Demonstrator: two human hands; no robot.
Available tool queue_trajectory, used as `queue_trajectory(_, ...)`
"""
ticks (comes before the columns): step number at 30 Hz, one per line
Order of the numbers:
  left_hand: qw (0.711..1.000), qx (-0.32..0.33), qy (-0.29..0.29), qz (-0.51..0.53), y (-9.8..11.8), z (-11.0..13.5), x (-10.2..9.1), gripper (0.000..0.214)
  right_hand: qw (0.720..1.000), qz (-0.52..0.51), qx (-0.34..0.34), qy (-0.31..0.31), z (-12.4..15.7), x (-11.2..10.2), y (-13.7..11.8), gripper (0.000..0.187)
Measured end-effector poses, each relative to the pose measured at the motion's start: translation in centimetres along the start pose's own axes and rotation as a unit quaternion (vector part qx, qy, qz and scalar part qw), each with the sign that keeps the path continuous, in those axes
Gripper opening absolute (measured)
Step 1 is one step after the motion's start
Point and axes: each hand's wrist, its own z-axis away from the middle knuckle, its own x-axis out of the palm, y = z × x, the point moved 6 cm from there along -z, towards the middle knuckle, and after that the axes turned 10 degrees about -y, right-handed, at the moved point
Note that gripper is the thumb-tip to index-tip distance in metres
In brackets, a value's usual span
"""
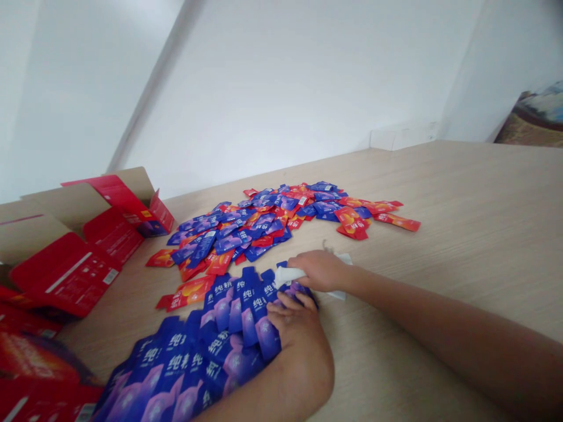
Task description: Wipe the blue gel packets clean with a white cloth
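Note:
My left hand (295, 328) rests on the near end of a long fanned row of blue-and-purple sachets (211, 346), fingers curled onto the top ones. My right hand (320, 269) lies just beyond it on the wooden table (461, 234), closed around a crumpled white piece of paper or cloth (287, 274) that sticks out to the left and right of the fist. Farther back lies a loose heap of blue and red sachets (272, 220).
Opened red cardboard boxes (65, 264) stand and lie at the left edge, more red packaging at the bottom left. A white wall runs behind the table; a small white block (398, 138) sits at the table's back edge.

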Motion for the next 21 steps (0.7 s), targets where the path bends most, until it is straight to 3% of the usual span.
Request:
queue_trajectory(5, 1.0, 0.005, 0.001, -0.012, 0.01, 0.09, -0.1, 0.058, 0.999, -0.017, -0.014, 0.029, 0.13, -0.46, -0.24, 0.03)
queue_trajectory(10, 1.0, 0.008, 0.008, 0.0, -0.01, 0.24, -0.28, 0.057, 1.0, -0.015, -0.013, -0.017, -0.14, 0.3, -0.09, 0.033)
queue_trajectory(15, 1.0, 0.009, -0.002, -0.005, 0.02, 0.42, -0.22, 0.058, 1.0, -0.002, -0.003, 0.014, 0.17, -0.43, -0.15, 0.03)
queue_trajectory(21, 1.0, 0.005, 0.005, 0.029, -0.04, 0.18, -0.19, 0.055, 1.0, -0.014, -0.015, -0.005, 0.08, -0.14, -0.39, 0.034)
